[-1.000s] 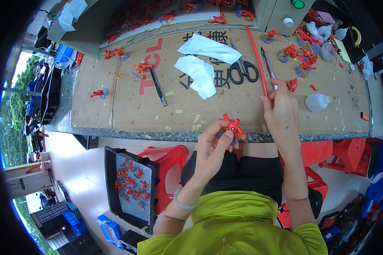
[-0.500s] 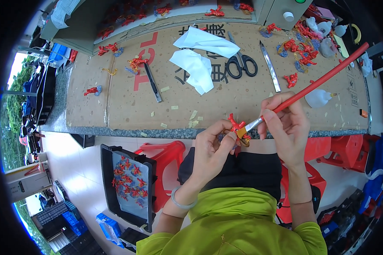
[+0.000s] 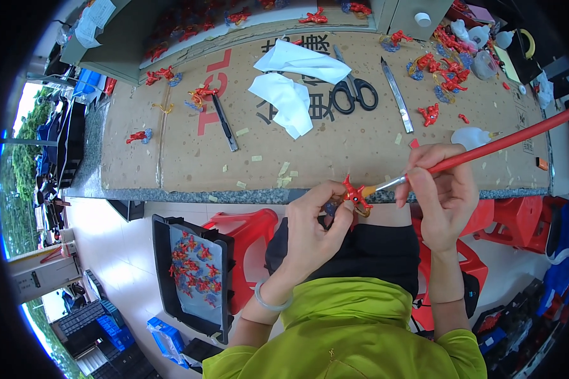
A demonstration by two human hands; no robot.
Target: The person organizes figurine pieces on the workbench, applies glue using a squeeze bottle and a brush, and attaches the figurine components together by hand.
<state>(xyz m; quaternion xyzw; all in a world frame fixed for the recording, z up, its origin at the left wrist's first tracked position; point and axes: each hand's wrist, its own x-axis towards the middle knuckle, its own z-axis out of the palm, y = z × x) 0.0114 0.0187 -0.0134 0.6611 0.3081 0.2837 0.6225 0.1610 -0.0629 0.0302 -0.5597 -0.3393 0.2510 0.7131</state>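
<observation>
My left hand pinches a small red figurine with a clear bluish base, just off the near edge of the workbench. Its lower part is hidden by my fingers. In my right hand is a long red-handled paintbrush, held like a pen. The pale bristle tip touches or nearly touches the figurine's right side. Beyond my hands lie white cloths, black-handled scissors, a silver craft knife and a black craft knife. A white squeeze bottle lies beyond my right hand.
Cardboard covers the bench. More red figurines cluster at the far right; others stand on a shelf at the back. A black tray of figurines sits low at my left beside a red stool. Red stools are also at right.
The brush and my right hand have moved right, with the handle tilted lower. The figurine has turned slightly in my left hand, so more of its red front shows.
</observation>
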